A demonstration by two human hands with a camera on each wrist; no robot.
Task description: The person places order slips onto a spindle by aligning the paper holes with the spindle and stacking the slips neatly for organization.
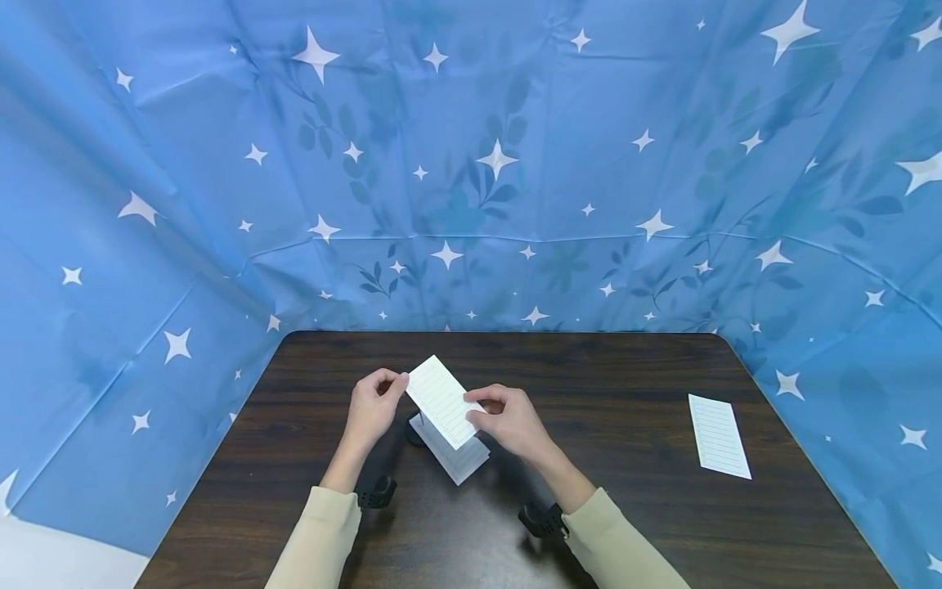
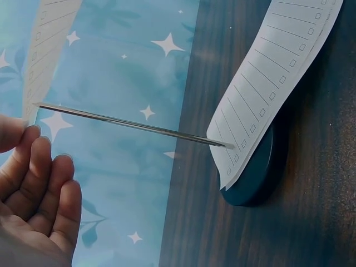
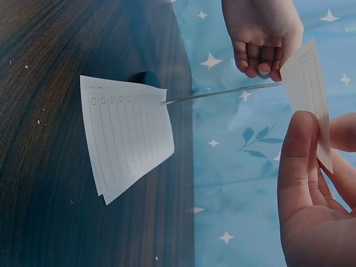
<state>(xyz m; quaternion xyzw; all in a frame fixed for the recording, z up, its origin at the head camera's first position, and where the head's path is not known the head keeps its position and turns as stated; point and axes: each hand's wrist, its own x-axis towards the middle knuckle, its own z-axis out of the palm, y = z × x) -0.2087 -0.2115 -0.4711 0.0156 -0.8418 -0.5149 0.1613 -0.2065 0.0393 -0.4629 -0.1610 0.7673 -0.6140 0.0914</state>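
Both hands pinch one lined sheet (image 1: 444, 397): the left hand (image 1: 374, 409) at its left side, the right hand (image 1: 511, 419) at its right. It is above the desk (image 1: 589, 368), at the tip of an upright metal spike (image 2: 133, 125); piercing cannot be told. Lower sheets (image 1: 458, 464) sit skewered by the black base (image 2: 258, 175). Another sheet (image 1: 719, 436) lies near the desk's right edge.

No readable text. Held sheet (image 1: 440, 399) and spiked sheets (image 2: 264, 83) carry ruled lines, small boxes; far-right sheet (image 1: 719, 436), faint lines.
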